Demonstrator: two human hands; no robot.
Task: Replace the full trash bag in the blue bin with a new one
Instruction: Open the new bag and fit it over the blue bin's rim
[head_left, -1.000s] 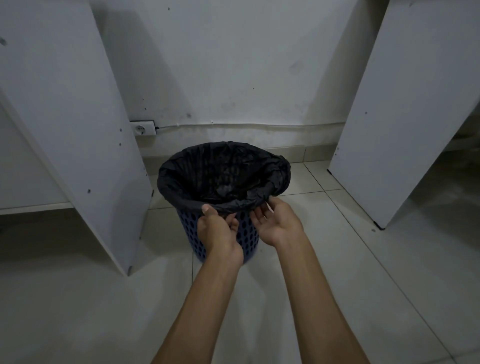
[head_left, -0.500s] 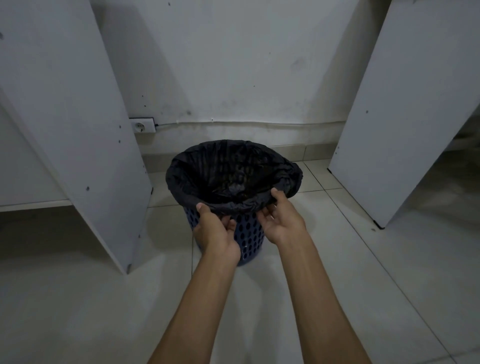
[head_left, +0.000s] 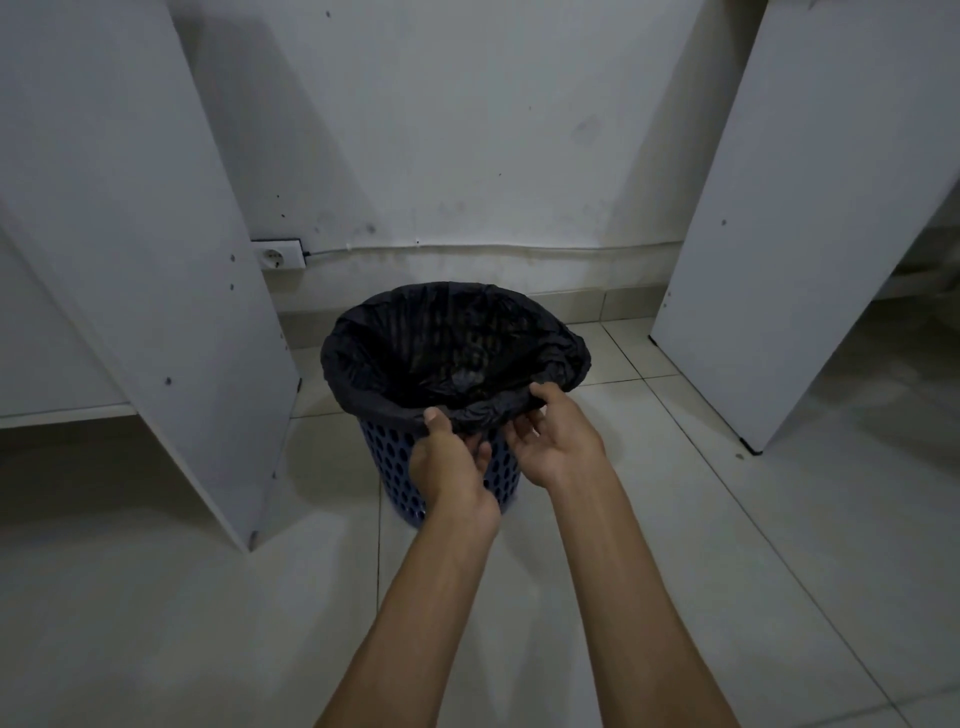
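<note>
A blue perforated bin (head_left: 397, 467) stands on the tiled floor near the back wall. A black trash bag (head_left: 452, 343) lines it, its edge folded over the rim, and some dark rubbish shows at the bottom. My left hand (head_left: 449, 460) pinches the bag's folded edge at the near rim, thumb on top and fingers underneath. My right hand (head_left: 553, 441) grips the same near edge just to the right, thumb over the plastic. Both hands sit close together in front of the bin.
Two white boards lean at either side: one (head_left: 156, 260) at the left, one (head_left: 810, 218) at the right. A wall socket (head_left: 279, 254) with a cable sits low on the back wall. Pale floor tiles (head_left: 208, 623) spread in front.
The bin with its bag has shifted slightly right and further from me. Both hands stayed on the near rim, and the fingers have closed tighter on the bag's edge.
</note>
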